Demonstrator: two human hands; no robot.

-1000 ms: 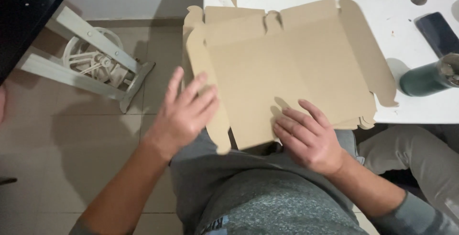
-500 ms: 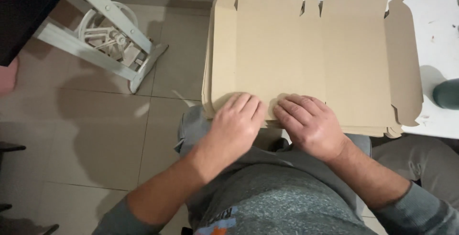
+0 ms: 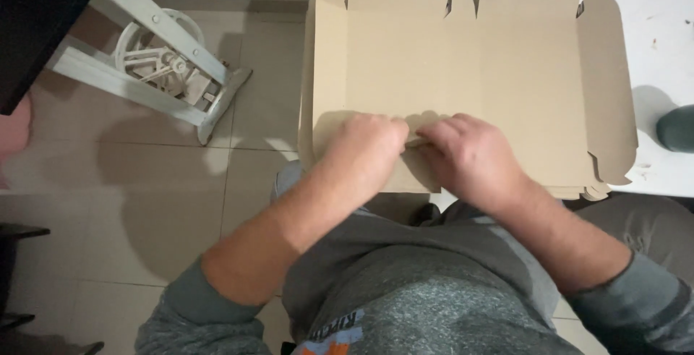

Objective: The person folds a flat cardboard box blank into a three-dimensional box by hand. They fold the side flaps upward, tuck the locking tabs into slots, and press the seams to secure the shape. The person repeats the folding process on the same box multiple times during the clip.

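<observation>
The flat cardboard box blank (image 3: 463, 73) lies across the upper middle and right of the frame, brown and unprinted, its side flaps opened outward. Most of it rests on the white table (image 3: 661, 15) at the upper right; its left portion overhangs the table edge above the floor, and its near edge reaches the person's lap, which puts the working edge within easy reach.

Both hands meet at that near edge, centre frame. The left hand (image 3: 365, 156) lies knuckles-up with fingers curled and pressed together onto a small flap (image 3: 423, 120) raised from the near edge. The right hand (image 3: 473, 156) mirrors it, fingers bunched and bearing on the same flap from the other side. Whether the fingertips pinch the flap or only press it flat cannot be confirmed, as the knuckles hide them.

A dark green rounded object (image 3: 678, 129) sits on the table at the right edge, just beside the blank.

The floor (image 3: 144, 181) is beige tile with grey grout. A white-painted wooden frame (image 3: 155, 58) stands at the upper left, beneath a black surface (image 3: 40, 15).
</observation>
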